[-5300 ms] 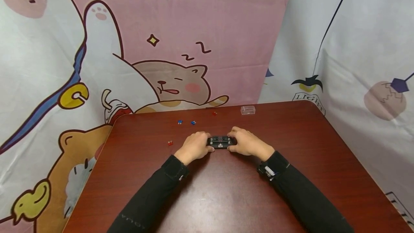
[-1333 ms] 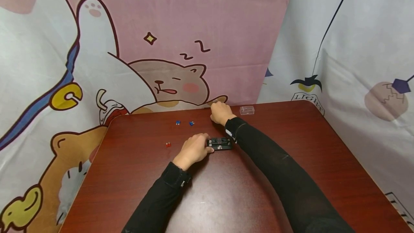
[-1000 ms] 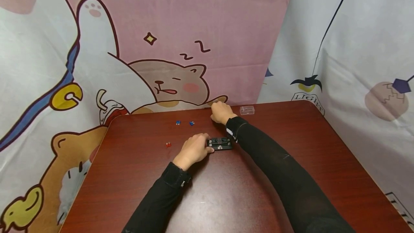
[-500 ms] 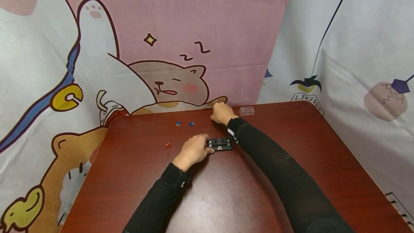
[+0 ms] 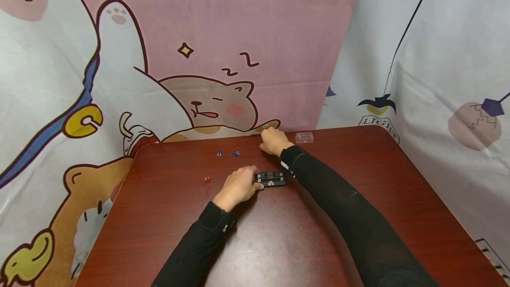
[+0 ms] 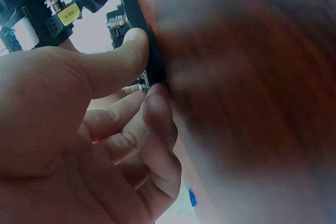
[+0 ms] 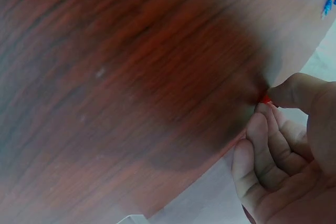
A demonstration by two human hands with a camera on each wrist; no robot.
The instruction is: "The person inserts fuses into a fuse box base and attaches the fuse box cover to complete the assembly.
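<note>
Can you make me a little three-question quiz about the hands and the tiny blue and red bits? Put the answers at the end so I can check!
1. True or false: the left hand grips the black block.

2. What colour is the little piece that the right hand pinches?
A) blue
B) red
C) yellow

3. How many blue pieces can you see lying on the table?

Key: 1. True. 2. B, red. 3. Two.
</note>
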